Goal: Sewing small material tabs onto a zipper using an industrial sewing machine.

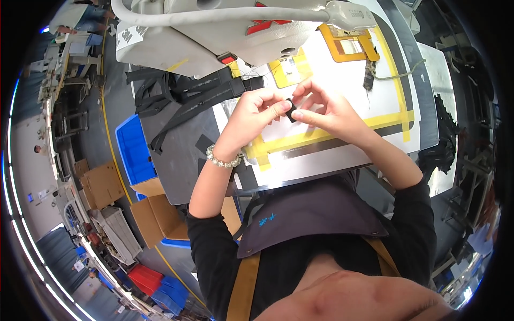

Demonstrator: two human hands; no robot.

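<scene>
Your left hand [254, 112] pinches a small black piece [290, 112], held on your side of the sewing machine [206, 51]; your right hand [331, 111] has its thumb at the piece's edge, fingers apart from that thumb. Handling looks unfinished: the piece isn't set down yet, black straps [195, 100] lie loose close before the machine, and what's finished cannot be told

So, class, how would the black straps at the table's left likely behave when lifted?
The black straps would probably flop, since several bend. Looking flat, they seem unlikely to roll. Lifting one might drag others, as they overlap.
</scene>
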